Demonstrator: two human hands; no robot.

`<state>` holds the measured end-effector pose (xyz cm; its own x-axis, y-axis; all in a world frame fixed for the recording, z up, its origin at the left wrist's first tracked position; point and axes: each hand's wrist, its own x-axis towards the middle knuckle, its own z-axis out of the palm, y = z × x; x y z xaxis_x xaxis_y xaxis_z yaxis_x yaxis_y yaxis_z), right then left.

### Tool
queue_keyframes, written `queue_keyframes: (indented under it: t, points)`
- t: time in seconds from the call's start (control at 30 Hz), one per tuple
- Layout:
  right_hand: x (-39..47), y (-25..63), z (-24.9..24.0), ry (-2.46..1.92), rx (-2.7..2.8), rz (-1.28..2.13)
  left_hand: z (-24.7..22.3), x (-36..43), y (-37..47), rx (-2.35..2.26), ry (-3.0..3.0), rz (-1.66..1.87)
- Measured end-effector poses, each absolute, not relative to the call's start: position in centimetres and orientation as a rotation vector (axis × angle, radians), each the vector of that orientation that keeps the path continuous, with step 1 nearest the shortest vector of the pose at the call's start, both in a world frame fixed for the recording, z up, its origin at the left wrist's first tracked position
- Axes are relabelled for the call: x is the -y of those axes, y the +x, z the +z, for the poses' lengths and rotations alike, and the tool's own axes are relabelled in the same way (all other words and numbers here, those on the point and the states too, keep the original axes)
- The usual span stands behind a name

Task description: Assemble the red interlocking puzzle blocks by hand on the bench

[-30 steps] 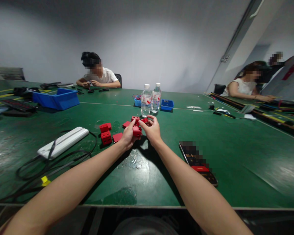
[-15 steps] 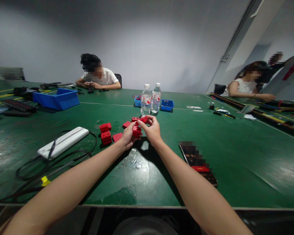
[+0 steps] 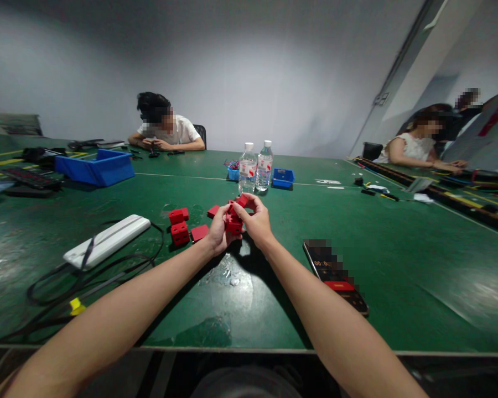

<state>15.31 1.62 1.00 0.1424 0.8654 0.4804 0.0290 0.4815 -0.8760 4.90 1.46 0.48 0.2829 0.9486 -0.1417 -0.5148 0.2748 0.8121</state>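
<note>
1. And in it came! The red piece (image 3: 242, 200) in the right hand (image 3: 257, 219) had stood apart from the left hand's block a second earlier; now it had closed right onto it.
2. The red block (image 3: 233, 226) had tipped a little too, in the left hand (image 3: 219, 232). For the work in hand, that looked like two parts being lined up; whether they had locked together, I couldn't tell.
3. Grip check: the left grip was wrapped around the red block, the right grip pinched the red piece, fingers covering much of both. Both sat between the hands, just above the surface (image 3: 382, 265), on the near side of the bottles.
4. Now the count! Loose red pieces (image 3: 180, 234): four that I could tell apart, all left of the hands.
5. Two bottles (image 3: 248, 170), side by side; one large blue bin (image 3: 103, 167) off to the left; two small blue trays (image 3: 283, 178), one partly behind a bottle.
6. One phone (image 3: 332, 276) to the right, one white power strip (image 3: 108, 241) to the left, and one yellow tag (image 3: 77, 307) among the dark cables (image 3: 83, 284).
</note>
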Motion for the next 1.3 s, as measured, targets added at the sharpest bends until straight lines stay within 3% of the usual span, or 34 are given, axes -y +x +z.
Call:
queue_keyframes:
  t: [0.17, 0.5, 1.3]
  points:
    - [-1.7, 15.4, 0.8, -0.929, 1.393, 0.684, 0.1, -1.7, 4.9, -0.787, 0.777, 1.243]
    - [-1.2, 15.5, 0.8, -0.932, 1.6, 0.402, 0.2, -1.4, 5.0, -0.819, 0.783, 1.195]
    - [-0.7, 15.7, 1.4, -0.894, 1.635, 0.418, -0.3, -1.6, 5.0, -0.749, 0.735, 1.202]
